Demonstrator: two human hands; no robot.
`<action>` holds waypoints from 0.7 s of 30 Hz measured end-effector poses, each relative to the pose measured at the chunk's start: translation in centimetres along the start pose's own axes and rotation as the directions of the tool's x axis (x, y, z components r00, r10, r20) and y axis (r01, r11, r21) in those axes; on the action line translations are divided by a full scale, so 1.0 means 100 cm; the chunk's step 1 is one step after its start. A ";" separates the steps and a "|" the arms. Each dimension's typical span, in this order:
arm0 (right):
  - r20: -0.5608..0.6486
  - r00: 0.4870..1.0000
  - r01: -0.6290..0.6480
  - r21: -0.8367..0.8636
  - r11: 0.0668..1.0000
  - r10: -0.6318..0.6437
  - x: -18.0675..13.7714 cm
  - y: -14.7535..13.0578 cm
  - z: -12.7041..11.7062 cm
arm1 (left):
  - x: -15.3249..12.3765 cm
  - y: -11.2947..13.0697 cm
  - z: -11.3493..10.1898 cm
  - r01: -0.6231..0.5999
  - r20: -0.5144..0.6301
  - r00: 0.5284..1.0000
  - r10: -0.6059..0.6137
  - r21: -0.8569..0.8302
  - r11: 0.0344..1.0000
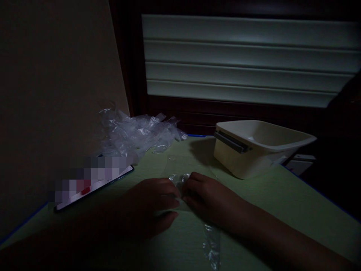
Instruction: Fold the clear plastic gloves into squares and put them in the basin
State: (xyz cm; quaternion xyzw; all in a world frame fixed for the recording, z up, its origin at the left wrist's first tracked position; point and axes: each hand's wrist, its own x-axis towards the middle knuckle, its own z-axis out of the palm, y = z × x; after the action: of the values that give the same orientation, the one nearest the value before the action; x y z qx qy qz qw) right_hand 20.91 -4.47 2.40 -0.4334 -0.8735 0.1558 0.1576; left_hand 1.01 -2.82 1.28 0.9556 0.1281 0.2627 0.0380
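A thin clear plastic bag [186, 161] lies on the green tabletop, with its near part gathered up between my two hands. My left hand [159, 203] has its fingers curled onto the gathered plastic, and its thumb sits slightly lower. Pressed close beside it, my right hand [203, 194] is closed, its fingertips pinching the same bag. A crinkled strip of clear plastic [211, 244] runs toward the near edge below my right wrist; whether it belongs to the same bag I cannot tell. Dim light hides the exact fingertip contact.
A heap of crumpled clear plastic bags [141, 131] sits at the back left against the wall. Left of my hands lies a lit phone or tablet [98, 184], partly blurred. A cream plastic bin [239, 160] with a grey handle stands back right, near the table edge.
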 end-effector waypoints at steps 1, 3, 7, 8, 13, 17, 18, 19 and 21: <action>0.002 1.000 -0.011 0.002 1.000 0.011 0.000 -0.001 0.000 | 0.000 0.001 0.000 -0.013 -0.009 1.000 0.013 0.010 1.000; -0.004 1.000 -0.022 0.011 1.000 0.022 0.000 -0.002 0.000 | 0.000 0.002 0.000 -0.020 -0.010 1.000 0.020 0.040 0.999; -0.037 0.999 -0.015 0.064 0.998 0.017 0.000 -0.001 0.001 | -0.002 0.003 0.001 -0.024 0.008 1.000 0.024 0.055 0.998; -0.047 0.999 -0.012 0.067 0.998 0.015 0.000 -0.001 0.001 | -0.002 0.003 0.001 -0.023 0.007 1.000 0.022 0.054 0.998; -0.024 1.000 -0.011 -0.024 1.000 0.010 0.000 -0.002 0.002 | -0.004 0.002 0.002 0.001 0.043 0.999 -0.004 0.080 0.997; -0.055 0.997 -0.054 -0.128 0.990 0.047 0.002 0.002 0.001 | -0.003 0.003 0.003 0.001 0.007 1.000 -0.002 0.068 0.998; -0.071 0.995 -0.082 -0.156 0.984 0.072 0.002 0.004 0.001 | -0.003 0.003 0.003 0.008 0.016 1.000 -0.009 0.065 0.998; -0.084 0.991 -0.113 -0.181 0.977 0.099 0.003 0.006 0.001 | -0.003 0.003 0.003 0.010 0.020 1.000 -0.011 0.062 0.998; -0.105 0.983 -0.171 -0.224 0.959 0.150 0.003 0.009 0.000 | -0.003 0.002 0.003 0.009 0.039 0.999 -0.012 0.055 0.998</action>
State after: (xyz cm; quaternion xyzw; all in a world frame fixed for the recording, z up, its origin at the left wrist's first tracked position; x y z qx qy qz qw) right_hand 21.39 -3.67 2.06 -0.5247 -0.8400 0.0458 0.1306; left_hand 0.99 -3.13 0.94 0.9606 0.1396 0.2398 0.0156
